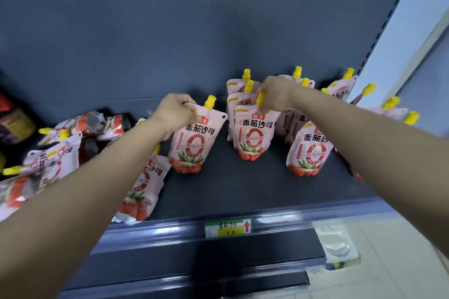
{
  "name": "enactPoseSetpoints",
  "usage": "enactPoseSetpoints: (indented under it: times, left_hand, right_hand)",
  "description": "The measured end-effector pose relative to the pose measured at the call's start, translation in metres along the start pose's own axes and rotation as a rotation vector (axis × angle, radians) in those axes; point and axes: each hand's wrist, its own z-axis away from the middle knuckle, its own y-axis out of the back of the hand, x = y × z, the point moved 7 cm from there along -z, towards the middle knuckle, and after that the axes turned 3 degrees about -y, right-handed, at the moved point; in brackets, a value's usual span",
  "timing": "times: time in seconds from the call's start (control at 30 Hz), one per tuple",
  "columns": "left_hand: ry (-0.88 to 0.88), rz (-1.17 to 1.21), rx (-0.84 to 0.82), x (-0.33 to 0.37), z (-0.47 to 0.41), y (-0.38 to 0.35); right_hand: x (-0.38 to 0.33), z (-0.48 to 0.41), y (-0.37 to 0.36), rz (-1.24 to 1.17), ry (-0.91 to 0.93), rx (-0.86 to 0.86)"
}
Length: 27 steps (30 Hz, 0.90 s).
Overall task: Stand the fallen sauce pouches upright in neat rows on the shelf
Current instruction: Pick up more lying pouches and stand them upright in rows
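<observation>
Pink tomato sauce pouches with yellow caps stand and lie on a dark shelf (233, 192). My left hand (173, 110) grips the top left corner of one upright pouch (194, 143) at the shelf's middle. My right hand (275, 96) pinches the top of another upright pouch (252, 133) at the front of a short row. A further pouch (309, 150) stands to the right under my right forearm. Several fallen pouches (60, 153) lie in a heap at the left, and one (143, 187) leans near the shelf's front edge.
More upright pouches (340, 90) fill the back right corner by the shelf's perforated side post (379, 34). A price tag (228, 227) sits on the front rail. Dark packets (14, 121) lie at the far left. A lower shelf (194, 264) shows below.
</observation>
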Motion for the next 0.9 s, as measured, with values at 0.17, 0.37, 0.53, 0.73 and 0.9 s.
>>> enactPoseSetpoints:
  times: [0.17, 0.37, 0.53, 0.73, 0.9]
  left_hand:
    - [-0.022, 0.051, -0.035, 0.012, 0.032, -0.020]
    - [-0.052, 0.142, -0.012, 0.022, 0.055, -0.064]
    - [-0.102, 0.026, -0.078, 0.038, 0.064, -0.090]
    - [-0.169, -0.219, -0.047, 0.049, 0.069, -0.087]
    - [-0.170, -0.195, -0.027, 0.054, 0.074, -0.094]
  right_hand:
    - [0.000, 0.008, 0.001, 0.043, 0.067, 0.008]
    - [0.002, 0.020, 0.002, 0.089, 0.145, 0.007]
    - [0.010, 0.028, 0.006, 0.041, 0.189, 0.042]
    - [0.019, 0.037, 0.009, -0.185, 0.233, 0.094]
    - [0.022, 0.039, 0.017, -0.274, 0.241, 0.180]
